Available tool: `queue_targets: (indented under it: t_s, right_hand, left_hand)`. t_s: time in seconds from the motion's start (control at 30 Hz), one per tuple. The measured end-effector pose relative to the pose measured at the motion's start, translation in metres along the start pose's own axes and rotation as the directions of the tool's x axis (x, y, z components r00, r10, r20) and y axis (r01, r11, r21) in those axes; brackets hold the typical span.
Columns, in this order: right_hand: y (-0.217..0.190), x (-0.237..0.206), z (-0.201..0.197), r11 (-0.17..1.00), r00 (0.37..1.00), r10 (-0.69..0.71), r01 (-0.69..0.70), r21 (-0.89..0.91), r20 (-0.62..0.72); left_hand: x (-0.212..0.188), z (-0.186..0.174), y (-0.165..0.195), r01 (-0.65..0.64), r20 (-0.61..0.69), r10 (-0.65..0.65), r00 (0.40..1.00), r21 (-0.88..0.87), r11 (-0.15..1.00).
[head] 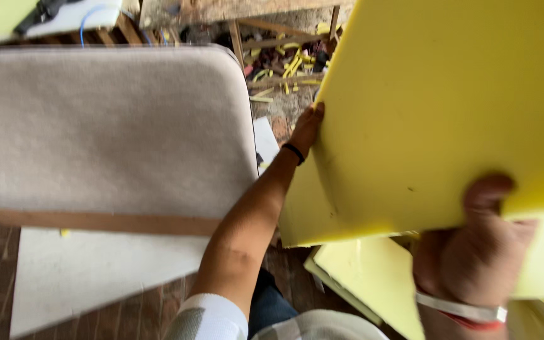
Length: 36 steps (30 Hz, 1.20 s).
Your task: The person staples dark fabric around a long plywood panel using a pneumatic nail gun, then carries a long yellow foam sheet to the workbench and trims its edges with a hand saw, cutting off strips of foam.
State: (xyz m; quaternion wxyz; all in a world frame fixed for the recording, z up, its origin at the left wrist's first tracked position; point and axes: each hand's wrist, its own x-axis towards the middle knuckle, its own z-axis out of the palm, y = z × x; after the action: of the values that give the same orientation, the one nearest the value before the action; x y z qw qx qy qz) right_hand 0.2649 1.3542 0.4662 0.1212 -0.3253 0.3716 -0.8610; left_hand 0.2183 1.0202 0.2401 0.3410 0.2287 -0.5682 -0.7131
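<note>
Foam sheet (pixel 436 119) — yellow, thick, smudged.

No packages, labels, signs or screens that I can make out here (checked the cluttered top edge too, it's too blurred to pick out anything of that kind).
</note>
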Motion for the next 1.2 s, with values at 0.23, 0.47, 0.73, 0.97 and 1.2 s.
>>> queue_targets:
  t_s: [0.23,0.47,0.73,0.97,1.2]
  right_hand:
    - [0.074,0.075,0.044,0.988,0.996,-0.082,0.078,-0.134,-0.026]
    - [0.13,0.161,0.044,0.951,0.972,-0.232,0.233,-0.203,0.03]
    - [0.214,0.272,0.017,0.937,0.958,-0.277,0.286,-0.2,0.071]
    - [0.38,0.424,-0.023,0.972,0.974,-0.198,0.21,-0.106,0.113]
    - [0.568,0.574,-0.062,0.992,0.994,-0.074,0.064,0.112,0.079]
  left_hand:
    - [0.119,-0.035,0.042,-0.214,0.133,0.213,0.968,-0.01,0.977]
    - [0.193,-0.046,0.132,-0.339,0.113,0.32,0.941,0.38,0.861]
    - [0.281,-0.079,0.178,-0.455,0.136,0.463,0.876,0.553,0.698]
    - [0.442,-0.161,0.141,-0.337,0.052,0.518,0.854,0.814,0.473]
    - [0.61,-0.211,0.092,-0.022,-0.127,0.373,0.919,0.929,0.37]
